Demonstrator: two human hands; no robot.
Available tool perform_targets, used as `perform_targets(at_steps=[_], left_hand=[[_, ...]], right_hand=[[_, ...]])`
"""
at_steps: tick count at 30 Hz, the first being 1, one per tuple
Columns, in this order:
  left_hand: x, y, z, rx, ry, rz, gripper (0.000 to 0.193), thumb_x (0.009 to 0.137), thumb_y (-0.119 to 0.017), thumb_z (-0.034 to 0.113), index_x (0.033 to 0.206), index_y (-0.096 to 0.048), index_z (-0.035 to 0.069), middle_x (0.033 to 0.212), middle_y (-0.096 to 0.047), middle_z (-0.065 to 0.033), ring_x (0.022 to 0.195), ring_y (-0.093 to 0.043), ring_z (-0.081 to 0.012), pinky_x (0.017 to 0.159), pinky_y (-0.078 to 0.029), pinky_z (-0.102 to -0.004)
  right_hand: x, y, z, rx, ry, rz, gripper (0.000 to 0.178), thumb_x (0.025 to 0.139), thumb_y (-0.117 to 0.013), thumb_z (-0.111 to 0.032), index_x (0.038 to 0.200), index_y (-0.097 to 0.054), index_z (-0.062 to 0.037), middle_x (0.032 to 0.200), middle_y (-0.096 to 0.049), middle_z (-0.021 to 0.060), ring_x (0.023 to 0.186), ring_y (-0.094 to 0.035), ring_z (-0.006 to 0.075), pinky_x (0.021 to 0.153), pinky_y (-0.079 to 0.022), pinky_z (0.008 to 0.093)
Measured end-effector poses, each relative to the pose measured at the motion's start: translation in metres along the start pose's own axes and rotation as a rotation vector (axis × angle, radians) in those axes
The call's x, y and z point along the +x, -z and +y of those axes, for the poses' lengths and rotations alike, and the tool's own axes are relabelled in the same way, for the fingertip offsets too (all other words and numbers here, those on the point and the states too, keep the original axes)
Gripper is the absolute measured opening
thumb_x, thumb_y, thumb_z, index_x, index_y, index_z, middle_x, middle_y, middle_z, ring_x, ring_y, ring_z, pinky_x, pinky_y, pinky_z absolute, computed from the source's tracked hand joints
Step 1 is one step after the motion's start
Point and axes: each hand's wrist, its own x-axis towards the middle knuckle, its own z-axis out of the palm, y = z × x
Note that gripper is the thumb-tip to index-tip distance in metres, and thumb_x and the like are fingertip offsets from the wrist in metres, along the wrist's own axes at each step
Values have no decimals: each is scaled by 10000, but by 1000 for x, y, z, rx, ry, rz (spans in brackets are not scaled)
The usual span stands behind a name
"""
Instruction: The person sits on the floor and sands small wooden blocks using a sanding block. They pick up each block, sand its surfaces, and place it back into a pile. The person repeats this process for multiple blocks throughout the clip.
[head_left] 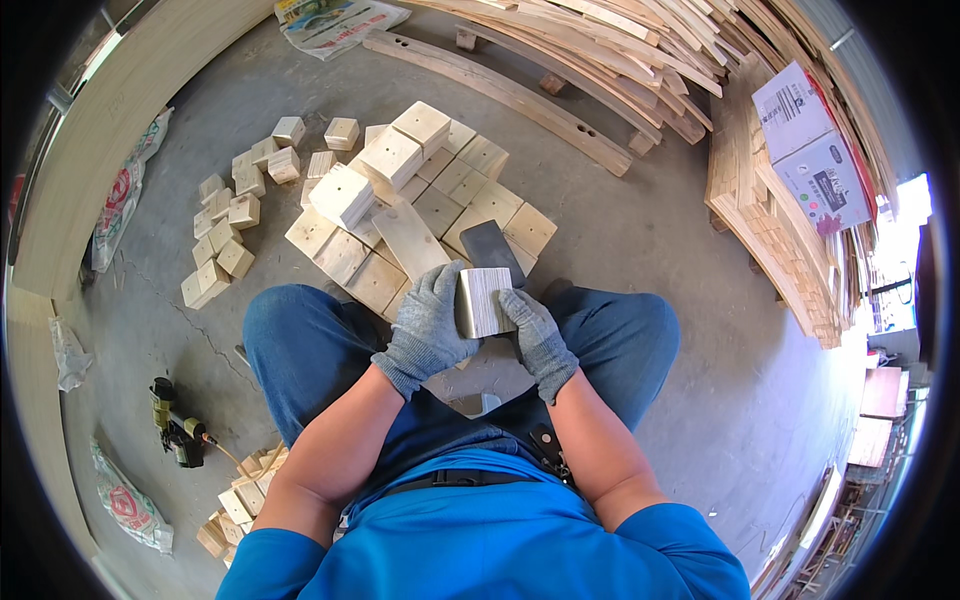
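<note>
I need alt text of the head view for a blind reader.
The left hand and right hand, in grey knit gloves, hold a pale boxy wooden block between blue-jeaned knees; beyond are stacked pale wooden blocks.

Pale block (487,301) (grey-striped); blue jeans (308,348); brighter blue shirt (490,545).

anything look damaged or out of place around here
Yes, two things: a dark, jagged line, likely a crack, runs across the floor left of the left knee, and the loose blocks lie at uneven angles, unlike the close-set stack beside them. The held block shows no obvious damage.
</note>
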Motion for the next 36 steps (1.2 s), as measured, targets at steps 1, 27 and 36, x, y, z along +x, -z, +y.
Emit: perform_targets(at_steps=[1, 27, 36], left_hand=[[0, 0, 0, 4, 4, -1, 1089, 667, -917, 345, 1553, -407, -30, 1449, -532, -297, 1326, -567, -466, 1150, -479, -520], [0, 1, 1, 16, 9, -16, 1085, 662, -917, 340, 1549, -418, -36, 1436, -539, -298, 1329, -568, -457, 1161, -471, -509], [1, 1, 2, -33, 12, 3, 1078, 638, -950, 346, 1522, -447, -9, 1440, -555, -273, 1347, -556, -456, 1161, -469, -506]], right_hand=[[0, 1, 1, -4, 3, -5, 483, 1073, -685, -394, 1337, -685, 11, 1157, -745, 65, 1027, -696, 125, 941, -551, 286], [-1, -2, -4, 20, -41, 12, 490, 1070, -697, -370, 1359, -674, 26, 1182, -736, 73, 1040, -687, 136, 957, -543, 294], [0, 0, 0, 16, -20, 2, 458, 1080, -680, -364, 1326, -694, 22, 1180, -733, 67, 1049, -677, 130, 966, -533, 291]])
